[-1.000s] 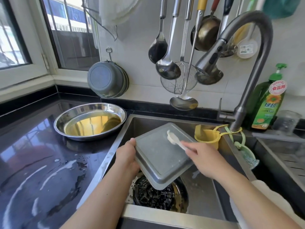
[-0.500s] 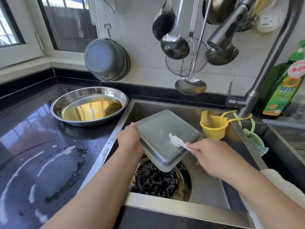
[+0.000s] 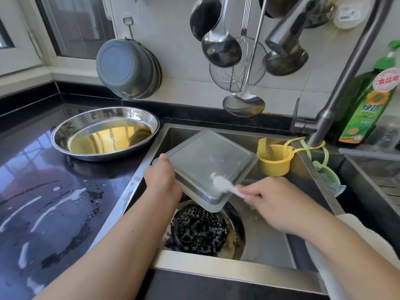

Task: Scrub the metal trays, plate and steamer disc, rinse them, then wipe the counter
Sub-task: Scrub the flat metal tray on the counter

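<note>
Steel square tray, bottom up and tilted, hangs over the sink; the left hand clamps its left edge, the right hand pinches a white brush. A second ago the brush sat at the far middle; now it is at the near right corner, so scrubbing continues. Round metal tray waits on the wet counter to the left

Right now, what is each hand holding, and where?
Left hand holds the square metal tray by its left edge; right hand holds the white brush by its handle.
</note>
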